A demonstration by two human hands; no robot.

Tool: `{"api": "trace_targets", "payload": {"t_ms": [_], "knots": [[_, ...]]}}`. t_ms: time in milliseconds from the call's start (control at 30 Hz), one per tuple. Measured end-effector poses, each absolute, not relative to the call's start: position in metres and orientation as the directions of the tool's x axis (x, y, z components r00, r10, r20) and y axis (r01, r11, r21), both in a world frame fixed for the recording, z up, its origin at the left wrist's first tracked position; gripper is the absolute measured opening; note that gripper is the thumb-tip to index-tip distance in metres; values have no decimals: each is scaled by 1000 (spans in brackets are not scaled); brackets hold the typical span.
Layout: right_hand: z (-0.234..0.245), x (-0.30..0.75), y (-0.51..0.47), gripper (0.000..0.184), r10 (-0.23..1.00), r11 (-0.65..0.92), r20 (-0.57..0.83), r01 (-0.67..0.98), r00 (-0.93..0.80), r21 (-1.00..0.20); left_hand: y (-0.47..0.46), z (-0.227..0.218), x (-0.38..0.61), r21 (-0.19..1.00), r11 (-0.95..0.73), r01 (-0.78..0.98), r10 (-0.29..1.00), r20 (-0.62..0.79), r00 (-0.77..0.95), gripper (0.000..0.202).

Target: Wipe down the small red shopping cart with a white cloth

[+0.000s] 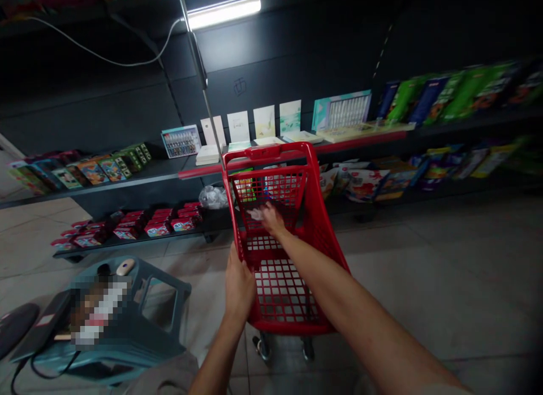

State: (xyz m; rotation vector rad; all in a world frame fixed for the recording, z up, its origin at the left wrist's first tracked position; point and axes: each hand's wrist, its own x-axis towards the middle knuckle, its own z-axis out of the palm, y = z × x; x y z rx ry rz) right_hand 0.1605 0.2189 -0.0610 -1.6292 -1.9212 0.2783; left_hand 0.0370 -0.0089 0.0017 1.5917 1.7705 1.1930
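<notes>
The cart [319, 200] stood before the shelf [360, 143]. The left hand [240, 284] had its fingers curled round the left edge, presumably for steadiness; the right hand [274, 218], inside the cart, grasped a pale wad [255, 214] (perhaps tissue), likely bunched for easier holding.

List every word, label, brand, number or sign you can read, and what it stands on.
No text reads clearly enough to quote.
Dark back panel: one small mark, unclear.
Green and blue bags: print too blurred.
Red boxes, lower left: print too small.
Upright cards: print too small.
Red cart: no readable lettering.
</notes>
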Motion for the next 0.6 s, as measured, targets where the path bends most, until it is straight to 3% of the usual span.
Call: {"api": "trace_targets", "payload": {"t_ms": [167, 267, 367, 467, 533, 600], "knots": [[8, 175, 257, 40, 771, 334, 620, 736, 146, -589, -7, -5, 42, 831, -56, 554, 954, 208, -217, 65], [17, 183, 263, 48, 711, 350, 673, 727, 205, -591, -7, -7, 44, 831, -62, 553, 952, 215, -216, 64], [-19, 192, 246, 49, 829, 223, 529, 762, 179, -607, -7, -8, 47, 831, -86, 549, 952, 231, -201, 61], [-77, 200, 218, 43, 958, -54, 155, 686, 240, -726, -5, -10, 49, 818, -91, 568, 949, 244, -200, 61], [-106, 204, 203, 34, 954, -188, 12, 632, 298, -752, -4, -11, 49, 808, -88, 583, 948, 248, -200, 61], [-117, 207, 198, 30, 943, -232, -33, 582, 332, -780, -3, -13, 49, 807, -88, 584, 947, 249, -202, 61]]}}
